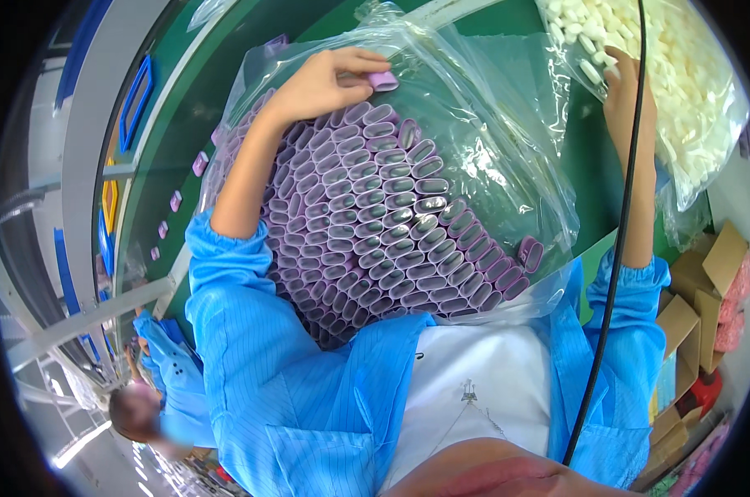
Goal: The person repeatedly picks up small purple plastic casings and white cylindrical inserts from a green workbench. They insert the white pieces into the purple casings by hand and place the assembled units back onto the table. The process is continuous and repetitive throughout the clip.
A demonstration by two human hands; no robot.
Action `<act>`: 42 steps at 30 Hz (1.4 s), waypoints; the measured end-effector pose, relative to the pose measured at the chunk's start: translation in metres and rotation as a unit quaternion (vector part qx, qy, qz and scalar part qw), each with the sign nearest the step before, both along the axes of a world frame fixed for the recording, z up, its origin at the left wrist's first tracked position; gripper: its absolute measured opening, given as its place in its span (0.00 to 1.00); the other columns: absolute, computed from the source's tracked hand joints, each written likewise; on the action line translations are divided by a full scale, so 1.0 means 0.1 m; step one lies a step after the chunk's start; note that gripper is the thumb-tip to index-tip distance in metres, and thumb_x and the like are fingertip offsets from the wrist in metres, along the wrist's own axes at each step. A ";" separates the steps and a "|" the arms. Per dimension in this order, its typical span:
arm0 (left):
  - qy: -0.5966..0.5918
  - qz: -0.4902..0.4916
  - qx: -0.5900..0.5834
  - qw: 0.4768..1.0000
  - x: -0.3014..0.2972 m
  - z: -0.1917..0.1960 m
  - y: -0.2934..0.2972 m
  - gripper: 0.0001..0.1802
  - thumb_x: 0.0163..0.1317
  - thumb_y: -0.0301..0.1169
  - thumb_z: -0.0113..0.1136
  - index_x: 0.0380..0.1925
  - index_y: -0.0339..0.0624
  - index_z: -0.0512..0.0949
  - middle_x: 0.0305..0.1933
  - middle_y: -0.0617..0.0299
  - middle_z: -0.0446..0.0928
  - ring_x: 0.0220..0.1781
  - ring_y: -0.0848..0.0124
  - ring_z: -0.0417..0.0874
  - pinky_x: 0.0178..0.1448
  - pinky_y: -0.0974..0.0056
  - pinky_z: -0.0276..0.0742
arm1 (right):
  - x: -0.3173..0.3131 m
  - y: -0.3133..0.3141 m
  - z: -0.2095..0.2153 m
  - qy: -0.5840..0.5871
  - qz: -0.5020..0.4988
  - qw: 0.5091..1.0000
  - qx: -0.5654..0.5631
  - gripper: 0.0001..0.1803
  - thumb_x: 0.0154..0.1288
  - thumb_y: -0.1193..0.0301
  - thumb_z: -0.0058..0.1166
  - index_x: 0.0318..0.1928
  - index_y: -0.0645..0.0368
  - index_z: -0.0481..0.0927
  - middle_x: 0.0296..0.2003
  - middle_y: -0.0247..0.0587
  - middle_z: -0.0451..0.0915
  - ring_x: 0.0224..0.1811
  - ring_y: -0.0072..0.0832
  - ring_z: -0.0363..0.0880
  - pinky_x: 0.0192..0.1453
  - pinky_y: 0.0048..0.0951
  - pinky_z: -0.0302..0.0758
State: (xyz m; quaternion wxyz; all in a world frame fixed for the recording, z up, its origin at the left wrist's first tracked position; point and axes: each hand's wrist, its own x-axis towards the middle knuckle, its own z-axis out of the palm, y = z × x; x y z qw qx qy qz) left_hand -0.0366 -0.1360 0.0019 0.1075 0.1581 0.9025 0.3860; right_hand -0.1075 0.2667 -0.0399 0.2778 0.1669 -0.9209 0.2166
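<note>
Sleeves (342,199), lilac and oval, are standing upright in packed rows on the green tabletop (599,190), too many for an exact count, with one clear plastic sheet (491,132) spreading around them. Two bare hands are working: the left hand (338,83) is pinching one lilac sleeve (383,81) in a narrow grip, just above the rows' upper edge. The right hand (622,103) is reaching to one clear bag (683,195) of uncounted white pieces (694,99); I cannot tell whether its half-curled grip is holding any. One loose sleeve (530,253) is leaning just beside the rows' right end. At least four lilac pieces (200,163) are lying spaced out on the far left.
</note>
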 end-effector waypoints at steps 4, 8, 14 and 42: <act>0.133 -0.022 -0.067 0.989 -0.10 -0.18 -0.07 0.17 0.58 0.31 0.67 0.49 0.44 0.84 0.53 0.58 0.81 0.50 0.65 0.83 0.54 0.63 0.78 | 0.15 -0.30 0.20 -0.023 0.018 0.982 -0.189 0.18 0.64 0.72 0.62 0.54 0.59 0.79 0.39 0.47 0.85 0.38 0.29 0.86 0.46 0.29 0.80; 0.267 -0.003 -0.109 0.957 -0.21 -0.20 0.20 0.17 0.56 0.41 0.71 0.40 0.43 0.85 0.46 0.60 0.83 0.43 0.61 0.84 0.49 0.61 0.80 | 0.14 -0.53 0.29 -0.193 0.161 0.901 -0.354 0.14 0.69 0.73 0.58 0.52 0.67 0.79 0.41 0.44 0.86 0.47 0.25 0.84 0.52 0.24 0.78; 0.122 0.117 0.235 0.957 -0.12 -0.22 0.60 0.16 0.61 0.34 0.69 0.47 0.40 0.82 0.44 0.60 0.82 0.47 0.74 0.82 0.53 0.66 0.80 | 0.06 -1.28 0.47 -0.202 0.339 0.864 -0.313 0.06 0.65 0.77 0.61 0.39 0.66 0.77 0.38 0.39 0.84 0.39 0.19 0.81 0.48 0.20 0.76; 0.113 0.147 0.225 0.956 0.11 -0.18 0.81 0.14 0.56 0.19 0.68 0.44 0.34 0.84 0.45 0.58 0.83 0.46 0.71 0.85 0.53 0.68 0.83 | 0.16 -1.29 0.23 0.012 0.427 0.883 -0.193 0.08 0.57 0.80 0.61 0.39 0.59 0.84 0.35 0.37 0.82 0.37 0.35 0.79 0.40 0.33 0.77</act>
